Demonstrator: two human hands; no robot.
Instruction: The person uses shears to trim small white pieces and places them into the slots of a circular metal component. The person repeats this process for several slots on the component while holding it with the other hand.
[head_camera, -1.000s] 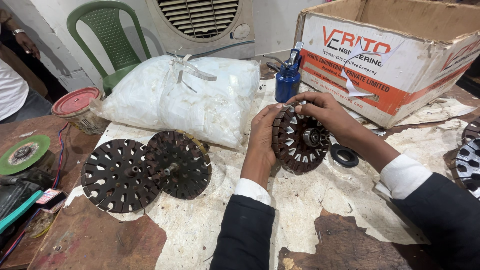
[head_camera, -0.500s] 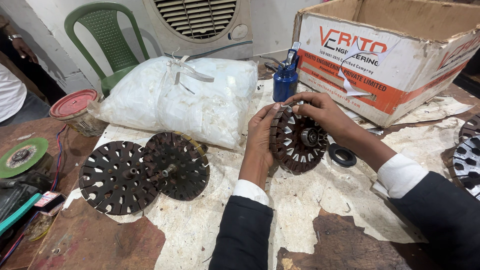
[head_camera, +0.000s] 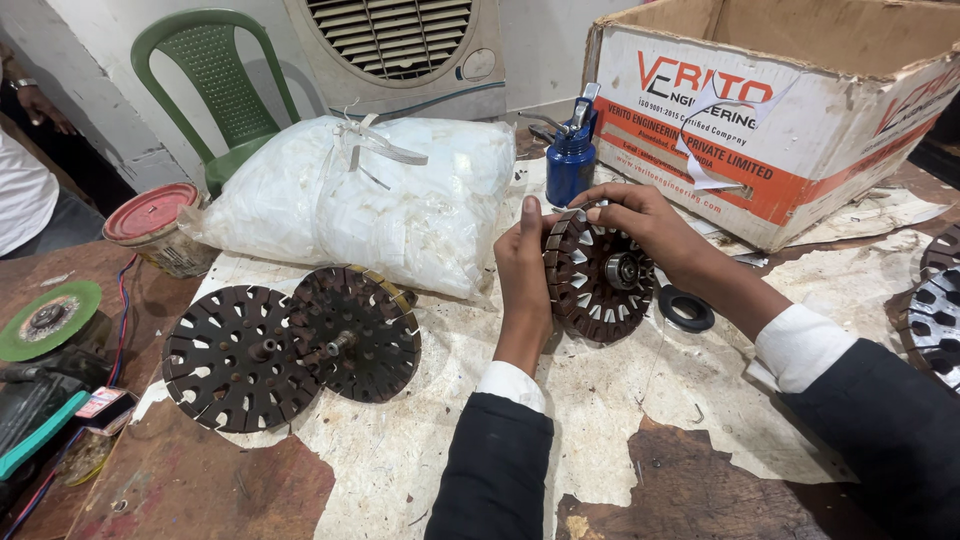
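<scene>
Two hands hold one slotted round metal core (head_camera: 597, 280), stood on edge on the table (head_camera: 400, 470) just in front of a blue oil can (head_camera: 570, 165). Left hand (head_camera: 524, 270) lies flat against the core's left rim, fingers upright. Right hand (head_camera: 640, 225) curls over the top rim, fingertips pinched on a small piece at the upper edge; what the piece is cannot be told. Core shows a bearing at its centre.

Black rubber ring (head_camera: 686, 308): flat on the table, just right of the core, below the right wrist.

Two more slotted discs on a shared shaft (head_camera: 290, 345): lying flat, well left of the hands.

White filled plastic sack (head_camera: 370, 200): tied at the top, behind the discs, near the left hand.

Cardboard box (head_camera: 800, 130): open, behind the right hand.

Red-lidded tin (head_camera: 155, 225): left of the sack.

Green plastic chair (head_camera: 225, 95): behind the table.

Green grinding disc (head_camera: 48, 318): far left edge.
</scene>
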